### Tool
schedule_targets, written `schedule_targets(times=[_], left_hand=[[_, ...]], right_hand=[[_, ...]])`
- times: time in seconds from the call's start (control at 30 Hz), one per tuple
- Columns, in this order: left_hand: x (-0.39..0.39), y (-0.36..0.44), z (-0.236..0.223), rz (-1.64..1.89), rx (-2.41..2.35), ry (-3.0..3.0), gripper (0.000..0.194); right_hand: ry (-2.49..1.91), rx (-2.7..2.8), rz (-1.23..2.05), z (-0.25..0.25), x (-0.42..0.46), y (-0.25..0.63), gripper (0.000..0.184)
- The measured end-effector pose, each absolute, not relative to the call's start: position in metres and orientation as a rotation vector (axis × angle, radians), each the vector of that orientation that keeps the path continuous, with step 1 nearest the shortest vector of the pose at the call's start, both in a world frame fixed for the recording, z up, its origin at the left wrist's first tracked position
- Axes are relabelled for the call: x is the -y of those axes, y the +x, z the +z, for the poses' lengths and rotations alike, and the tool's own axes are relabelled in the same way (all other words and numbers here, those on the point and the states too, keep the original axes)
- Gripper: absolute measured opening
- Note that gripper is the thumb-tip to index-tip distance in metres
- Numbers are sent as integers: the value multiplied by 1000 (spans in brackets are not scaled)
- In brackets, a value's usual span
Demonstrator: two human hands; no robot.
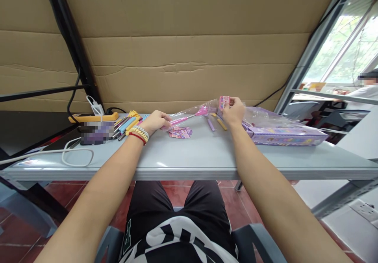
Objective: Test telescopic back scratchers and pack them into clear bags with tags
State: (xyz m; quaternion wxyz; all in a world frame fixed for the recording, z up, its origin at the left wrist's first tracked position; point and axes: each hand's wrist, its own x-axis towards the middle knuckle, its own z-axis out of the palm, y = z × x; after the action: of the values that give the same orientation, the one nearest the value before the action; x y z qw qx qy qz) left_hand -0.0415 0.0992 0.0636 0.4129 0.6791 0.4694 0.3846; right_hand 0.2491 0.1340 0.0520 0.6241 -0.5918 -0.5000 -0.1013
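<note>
My left hand (156,122), with bracelets at the wrist, is closed on the left end of a clear plastic sleeve (189,110). Inside the sleeve lies a pink pen (180,120) with a decorated pink top. Pinched in my right hand (234,111) is a small pink printed card (223,102), at the sleeve's right end. Whether those fingers also grip the plastic I cannot tell. Several pink printed cards (180,132) lie on the table below the sleeve. Just left of my right hand are a purple pen (210,124) and a yellow pen (221,123).
A purple printed box (289,134) with clear plastic (265,116) on it stands at the right. Several pens (122,125), a phone (97,133) and a white cable (76,150) lie at the left. Cardboard (189,50) closes off the back. Another person sits far right.
</note>
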Motion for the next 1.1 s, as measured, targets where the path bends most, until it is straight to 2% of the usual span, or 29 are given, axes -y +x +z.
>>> schedule_targets(times=[0.27, 0.43, 0.77, 0.97, 1.1], left_hand=[[-101, -42, 63, 981, -1197, 1744, 12], [-110, -48, 59, 1001, -1310, 1851, 15], [-114, -50, 62, 1074, -1716, 2171, 27], [-112, -47, 62, 1146, -1751, 2171, 27], [-109, -45, 63, 1140, -1748, 2173, 26]], right_hand=[[-1446, 1156, -96, 57, -128, 250, 4], [-1491, 1182, 56, 59, -126, 252, 9], [-1576, 1249, 76, 61, -120, 250, 15], [-1606, 1195, 110, 60, -121, 253, 33], [-1625, 1193, 92, 61, -120, 253, 28]])
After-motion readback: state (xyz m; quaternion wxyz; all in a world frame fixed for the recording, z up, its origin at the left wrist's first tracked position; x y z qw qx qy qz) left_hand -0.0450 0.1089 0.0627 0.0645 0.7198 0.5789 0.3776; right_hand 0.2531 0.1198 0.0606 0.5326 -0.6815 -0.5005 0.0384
